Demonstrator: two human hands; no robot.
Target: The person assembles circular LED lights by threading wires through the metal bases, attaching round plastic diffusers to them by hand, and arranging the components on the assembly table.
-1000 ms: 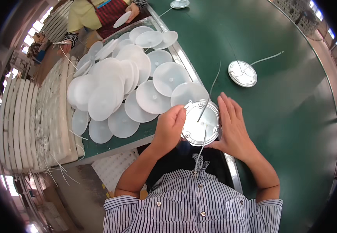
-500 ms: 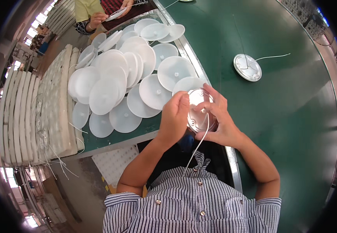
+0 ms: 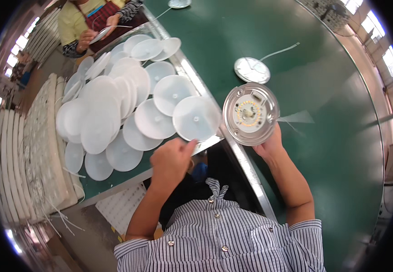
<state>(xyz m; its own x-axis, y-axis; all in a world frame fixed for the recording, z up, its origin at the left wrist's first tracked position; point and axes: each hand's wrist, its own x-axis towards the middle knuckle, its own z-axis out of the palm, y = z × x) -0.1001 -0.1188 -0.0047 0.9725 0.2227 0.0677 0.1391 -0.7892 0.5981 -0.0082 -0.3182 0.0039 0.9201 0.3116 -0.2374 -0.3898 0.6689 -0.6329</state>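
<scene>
My right hand (image 3: 269, 143) holds a round metal lamp base (image 3: 232, 131), its inner side facing up. Inside it is a white circular LED board (image 3: 249, 113) with a ring of small yellow chips. A pale blurred strip, perhaps its cord, shows beside that hand. My left hand (image 3: 171, 159) is at the lower edge of a frosted white disc cover (image 3: 192, 109); the thumb points at its rim. Its other fingers are curled and mostly hidden, so their grip is unclear. Many more white covers (image 3: 115, 102) lie heaped to the left.
Another silver lamp base (image 3: 253, 70) with a white cord lies beyond on the green table (image 3: 323, 158); one more (image 3: 179, 3) is at the far edge. A metal rail (image 3: 192, 75) divides the surfaces. Thick white panels (image 3: 38, 145) stand left. A co-worker's hands (image 3: 88, 38) hold a similar base.
The lamp base has been turned over and moved right in my right hand, showing the LED board. My left hand has let go of it and moved left and down to the nearest cover.
</scene>
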